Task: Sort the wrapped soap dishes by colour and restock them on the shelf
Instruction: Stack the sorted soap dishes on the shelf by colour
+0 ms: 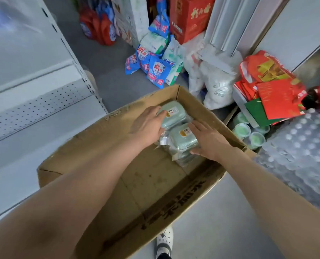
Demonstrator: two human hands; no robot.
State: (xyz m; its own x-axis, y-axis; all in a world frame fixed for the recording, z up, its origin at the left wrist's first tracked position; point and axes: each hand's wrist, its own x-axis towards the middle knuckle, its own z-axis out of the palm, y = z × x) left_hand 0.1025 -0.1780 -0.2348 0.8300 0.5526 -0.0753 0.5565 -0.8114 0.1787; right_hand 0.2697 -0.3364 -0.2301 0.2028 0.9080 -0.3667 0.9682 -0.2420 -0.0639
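An open cardboard box (103,139) stands on the floor in front of me. In its far right corner lie pale green soap dishes in clear wrap. My left hand (148,124) rests on the far green dish (174,114), fingers laid over its left edge. My right hand (209,139) holds the near green dish (181,140) from its right side, thumb under its near edge. More wrapped green dishes (185,157) are stacked beneath it. The rest of the box floor is bare cardboard.
White metal shelving (34,101) runs along the left. Blue detergent bags (155,68) lie on the floor beyond the box. Red gift bags (271,90), green-lidded cups (249,133) and a shrink-wrapped bottle pack (301,156) crowd the right. My shoe (164,240) is below the box.
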